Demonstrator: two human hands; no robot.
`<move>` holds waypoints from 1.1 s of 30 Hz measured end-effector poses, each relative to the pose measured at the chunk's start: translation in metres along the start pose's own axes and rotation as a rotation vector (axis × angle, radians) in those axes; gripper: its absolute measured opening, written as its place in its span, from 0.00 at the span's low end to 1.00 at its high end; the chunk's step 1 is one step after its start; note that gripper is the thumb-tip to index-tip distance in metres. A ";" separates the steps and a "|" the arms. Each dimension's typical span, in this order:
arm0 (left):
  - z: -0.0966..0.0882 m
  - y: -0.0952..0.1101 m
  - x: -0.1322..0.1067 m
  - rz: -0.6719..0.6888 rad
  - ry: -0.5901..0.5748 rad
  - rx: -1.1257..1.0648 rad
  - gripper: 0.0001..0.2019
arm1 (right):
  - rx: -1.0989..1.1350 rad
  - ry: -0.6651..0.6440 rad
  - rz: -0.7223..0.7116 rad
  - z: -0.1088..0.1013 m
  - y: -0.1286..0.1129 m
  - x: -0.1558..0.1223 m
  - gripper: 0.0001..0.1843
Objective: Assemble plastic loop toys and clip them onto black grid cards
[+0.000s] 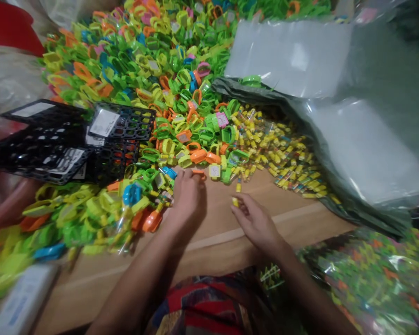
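Observation:
My left hand [188, 190] is on the wooden table at the near edge of a large heap of plastic toy watches [160, 93]. Its fingers are curled down, and what they hold, if anything, is hidden. An orange toy watch [199, 175] touches or lies just behind its fingertips, and a blue one [168, 172] is on its left. Farther right, my right hand [256, 221] pinches a small yellow-capped tube [235, 201] between thumb and fingers. Just beyond it lies another yellow-capped tube [238, 186]. A pile of similar tubes [282, 149] spreads to the right.
Black plastic grid trays [122, 122] with white labels lie on the heap at left. Clear plastic bags [289, 56] rest on dark green sheeting at right. A white box [24, 298] stands at the near left. A filled clear bag [380, 279] is below the table's right edge.

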State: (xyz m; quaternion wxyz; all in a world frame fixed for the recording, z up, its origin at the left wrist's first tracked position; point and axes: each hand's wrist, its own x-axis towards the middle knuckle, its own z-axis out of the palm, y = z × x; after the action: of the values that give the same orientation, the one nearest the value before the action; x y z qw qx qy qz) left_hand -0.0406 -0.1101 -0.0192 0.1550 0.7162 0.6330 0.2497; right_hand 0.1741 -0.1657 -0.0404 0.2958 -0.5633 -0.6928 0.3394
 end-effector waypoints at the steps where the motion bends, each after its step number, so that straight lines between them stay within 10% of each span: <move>1: -0.003 0.000 -0.002 0.005 0.011 0.031 0.08 | 0.025 -0.020 -0.050 0.003 -0.004 0.002 0.16; 6: -0.014 0.013 -0.006 -0.100 0.064 -0.332 0.07 | 0.163 -0.037 -0.133 0.014 -0.019 0.011 0.13; 14: -0.012 0.022 -0.021 -0.479 -0.160 -1.435 0.13 | 0.723 -0.059 0.267 0.019 -0.028 0.019 0.20; 33: -0.020 0.029 -0.031 -0.467 -0.259 -1.415 0.17 | 1.086 -0.195 0.375 0.005 -0.035 0.014 0.25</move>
State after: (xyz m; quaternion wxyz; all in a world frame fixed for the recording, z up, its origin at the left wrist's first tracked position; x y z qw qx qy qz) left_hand -0.0301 -0.1468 0.0076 0.6999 0.3167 0.4338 0.4709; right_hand 0.1469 -0.1570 -0.0152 0.4121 -0.4102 -0.3317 0.7429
